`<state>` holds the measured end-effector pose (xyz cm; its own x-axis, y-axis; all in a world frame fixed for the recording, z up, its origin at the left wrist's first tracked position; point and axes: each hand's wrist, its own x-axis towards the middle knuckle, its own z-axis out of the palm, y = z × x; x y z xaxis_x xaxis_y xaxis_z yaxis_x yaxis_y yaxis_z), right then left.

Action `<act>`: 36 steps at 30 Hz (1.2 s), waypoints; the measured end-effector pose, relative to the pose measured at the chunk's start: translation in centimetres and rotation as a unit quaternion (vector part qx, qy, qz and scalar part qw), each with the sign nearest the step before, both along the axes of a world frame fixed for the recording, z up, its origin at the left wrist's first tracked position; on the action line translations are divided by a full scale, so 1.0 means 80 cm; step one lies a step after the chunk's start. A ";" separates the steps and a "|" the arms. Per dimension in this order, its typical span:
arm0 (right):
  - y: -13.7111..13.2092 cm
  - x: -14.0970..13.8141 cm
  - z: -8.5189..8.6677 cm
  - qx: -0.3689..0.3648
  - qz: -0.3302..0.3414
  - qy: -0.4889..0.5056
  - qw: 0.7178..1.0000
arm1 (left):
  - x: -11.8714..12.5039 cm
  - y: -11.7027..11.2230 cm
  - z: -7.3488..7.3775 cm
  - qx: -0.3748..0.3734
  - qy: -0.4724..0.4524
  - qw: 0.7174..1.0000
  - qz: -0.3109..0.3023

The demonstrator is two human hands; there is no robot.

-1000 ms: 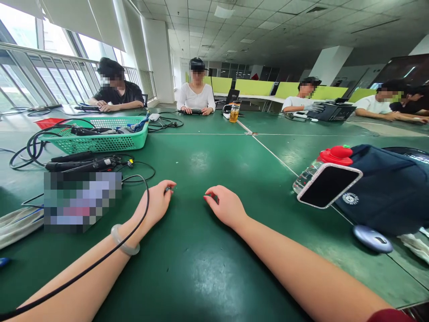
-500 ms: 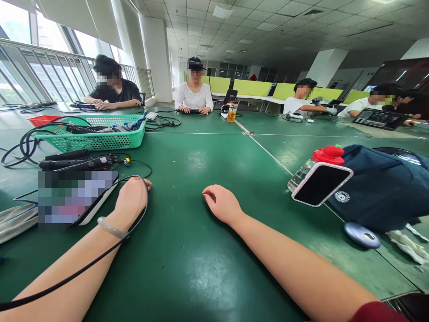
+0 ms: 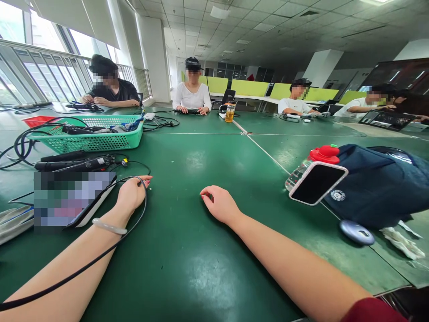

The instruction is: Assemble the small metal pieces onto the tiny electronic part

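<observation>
My left hand rests on the green table, beside a tablet-like device whose screen is blurred out. Its fingers reach out to the right, apart, holding nothing visible. A black cable passes over this hand and runs back along the forearm. Around the wrist sits a pale bangle. Near the table's middle, my right hand lies on its side with fingers curled in and the thumb close to the index finger. Nothing shows in the small gap between them.
A green basket of cables and black devices are on the left. At right are a phone leaning on a red-capped bottle, a navy bag and a mouse-like blue object. Several people sit across the table.
My left hand's fingers have stretched out further, showing the nails. My right hand keeps its curled pose. The view has shifted slightly. At the right, a co-worker's gloved hands have lowered.
</observation>
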<state>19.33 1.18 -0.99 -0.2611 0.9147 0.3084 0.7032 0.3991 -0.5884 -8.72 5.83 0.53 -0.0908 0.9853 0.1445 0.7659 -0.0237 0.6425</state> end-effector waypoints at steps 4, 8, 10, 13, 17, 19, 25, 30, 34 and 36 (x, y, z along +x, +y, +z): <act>0.000 -0.007 -0.001 -0.011 0.027 0.018 0.999 | 0.037 -0.005 -0.007 0.003 -0.041 0.998 -0.044; 0.003 -0.009 -0.002 -0.043 0.049 0.002 0.998 | 0.097 -0.042 0.006 -0.059 -0.209 0.955 -0.201; 0.004 -0.009 -0.001 -0.050 0.052 -0.006 0.997 | 0.117 -0.061 0.016 -0.064 -0.230 0.945 -0.224; 0.004 -0.008 -0.001 -0.045 0.063 -0.009 0.997 | 0.127 -0.076 0.022 -0.054 -0.223 0.944 -0.237; 0.005 -0.006 -0.001 -0.025 0.060 -0.001 0.998 | 0.119 -0.072 0.015 -0.070 -0.202 0.957 -0.196; 0.009 -0.002 -0.002 0.004 0.035 0.009 0.999 | 0.114 -0.067 0.010 -0.069 -0.201 0.963 -0.168; 0.022 0.006 -0.004 -0.019 0.017 0.011 1.000 | 0.112 -0.067 0.005 -0.069 -0.174 0.972 -0.140; 0.011 -0.002 0.000 -0.146 0.111 0.160 0.970 | 0.118 -0.070 0.007 -0.146 -0.318 0.915 -0.203; 0.009 0.002 0.000 -0.162 0.070 0.227 0.958 | 0.118 -0.069 0.010 -0.126 -0.326 0.918 -0.190; 0.010 0.008 -0.001 -0.137 0.009 0.193 0.972 | 0.117 -0.069 0.011 -0.115 -0.288 0.934 -0.176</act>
